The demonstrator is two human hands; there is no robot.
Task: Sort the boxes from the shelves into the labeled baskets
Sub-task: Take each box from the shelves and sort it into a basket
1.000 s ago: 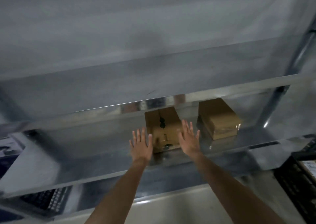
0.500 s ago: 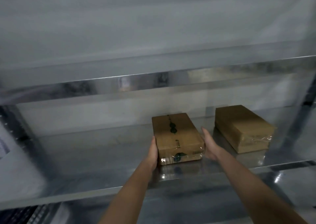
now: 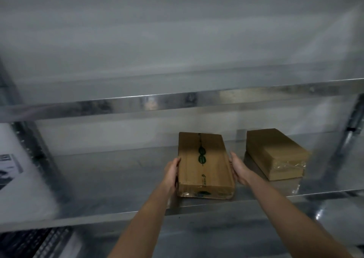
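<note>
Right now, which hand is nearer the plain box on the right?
Right. The right hand is just left of the plain box; the left hand lies beyond the marked box.

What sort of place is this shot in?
Probably a storeroom or warehouse: bare galvanised metal shelving, a taped brown cardboard box with green print, a plain brown cardboard box, and what looks like a dark slatted basket below left.

Visible body parts: two bare forearms and two bare hands. The left forearm (image 3: pixel 145 216) enters from the lower centre of the frame, the right forearm (image 3: pixel 281 216) from the lower right. Both are uncovered along their whole visible length. The left hand (image 3: pixel 171 174) and right hand (image 3: pixel 239 170), at frame centre, are uncovered. Their fingers are partly hidden and their outlines slightly blurred.
</note>
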